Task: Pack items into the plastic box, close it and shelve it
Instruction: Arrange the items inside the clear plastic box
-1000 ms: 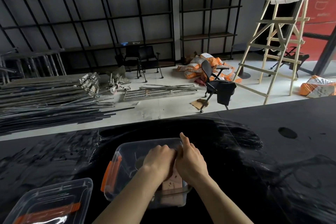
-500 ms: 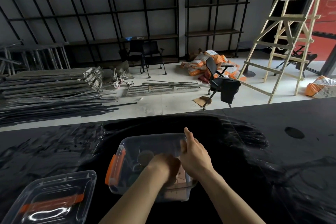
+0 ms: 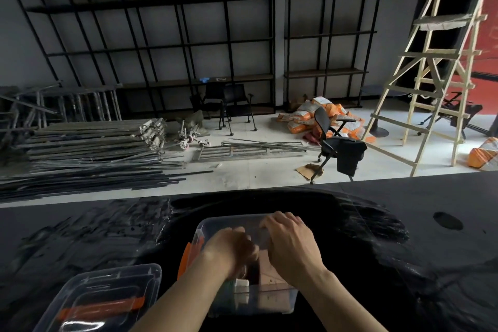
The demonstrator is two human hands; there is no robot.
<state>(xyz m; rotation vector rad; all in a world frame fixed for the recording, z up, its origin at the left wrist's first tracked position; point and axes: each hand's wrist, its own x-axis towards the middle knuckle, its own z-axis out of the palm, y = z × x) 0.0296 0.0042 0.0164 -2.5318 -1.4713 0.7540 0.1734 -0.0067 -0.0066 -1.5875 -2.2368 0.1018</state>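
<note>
The room was dim, with daylight falling on the pale floor (image 3: 242, 175). The glossy black desk (image 3: 377, 224) caught streaky glare. Both hands were motion-blurred, and the ladder (image 3: 431, 75) bowed near the edge.

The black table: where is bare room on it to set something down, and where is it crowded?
The black table is bare to the right of the clear plastic box, out to a dark round spot, and bare on the far left. It is crowded near the front: both the left hand and right hand are inside the box, and the lid lies at front left.
</note>
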